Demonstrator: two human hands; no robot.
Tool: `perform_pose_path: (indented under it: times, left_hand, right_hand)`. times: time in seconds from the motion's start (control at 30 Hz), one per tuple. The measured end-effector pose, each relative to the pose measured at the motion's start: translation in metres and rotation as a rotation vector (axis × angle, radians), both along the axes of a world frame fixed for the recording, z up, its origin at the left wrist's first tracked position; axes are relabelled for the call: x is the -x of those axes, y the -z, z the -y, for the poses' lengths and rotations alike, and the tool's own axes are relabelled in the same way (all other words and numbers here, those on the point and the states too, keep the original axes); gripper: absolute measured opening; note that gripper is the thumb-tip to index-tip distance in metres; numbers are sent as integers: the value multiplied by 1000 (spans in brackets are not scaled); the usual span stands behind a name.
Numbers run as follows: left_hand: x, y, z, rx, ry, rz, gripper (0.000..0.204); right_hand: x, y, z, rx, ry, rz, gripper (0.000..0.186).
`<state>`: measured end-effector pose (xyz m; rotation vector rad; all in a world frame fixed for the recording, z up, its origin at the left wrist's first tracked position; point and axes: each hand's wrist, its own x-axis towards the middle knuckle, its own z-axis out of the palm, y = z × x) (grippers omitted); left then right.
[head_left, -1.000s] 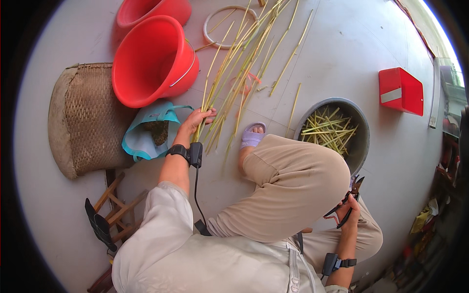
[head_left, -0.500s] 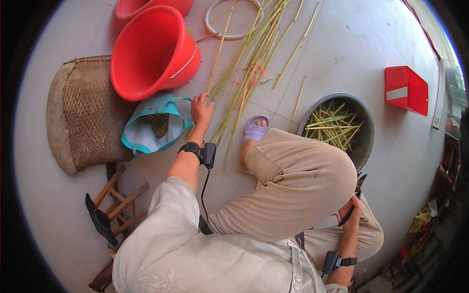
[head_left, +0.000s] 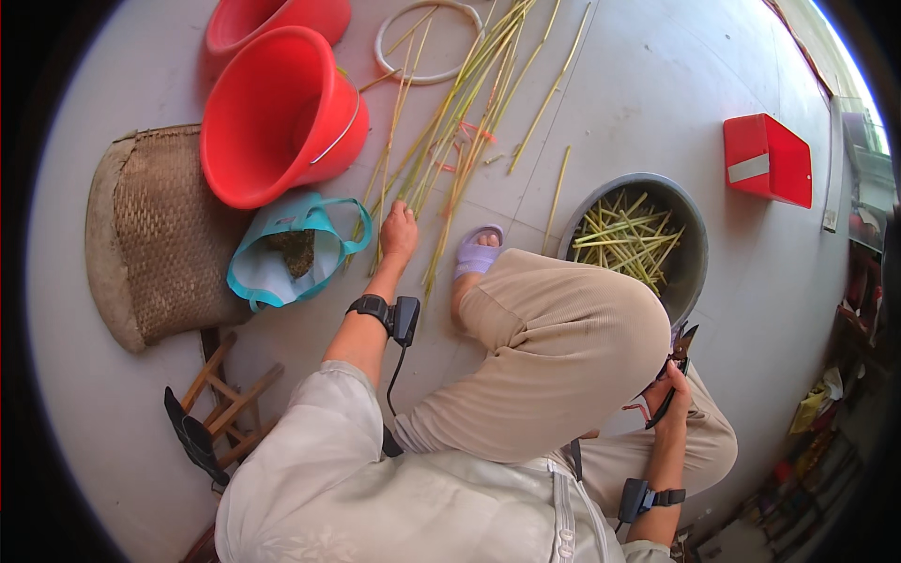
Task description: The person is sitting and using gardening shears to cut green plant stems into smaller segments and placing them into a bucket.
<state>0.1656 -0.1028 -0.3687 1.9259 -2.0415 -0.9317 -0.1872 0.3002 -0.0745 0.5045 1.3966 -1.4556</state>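
Long yellow-green stalks lie spread across the pale floor ahead of me. My left hand reaches down onto the near ends of these stalks, fingers closed around one or two of them. My right hand rests beside my bent right knee and grips a pair of dark shears. A grey metal basin at the right holds several short cut stalk pieces. My foot in a lilac sandal sits between the stalks and the basin.
Two red plastic buckets stand at the upper left beside a woven basket and a teal bag. A white ring lies under the stalks. A red box sits at the right. A small wooden stool is by my left.
My left hand has stretched farther forward along the floor onto the stalk ends. My right hand with the shears stays by my knee.
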Motion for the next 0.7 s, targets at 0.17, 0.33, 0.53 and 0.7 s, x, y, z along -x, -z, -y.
perform_pose_path:
  times: [0.17,0.33,0.53,0.7]
  left_hand:
    - [-31,-67,14,-48,89,-49,37]
    - [-57,-79,1,-475,-152,-268,45]
    - [-63,-96,-7,2,-23,-111,38]
    - [-69,-77,-1,-103,123,-120,34]
  right_hand:
    - [3,3,-12,104,-6,41,34]
    - [2,2,-17,113,-30,8,32]
    - [2,7,-25,146,-20,32,32]
    - [2,-6,-24,160,-24,-16,29]
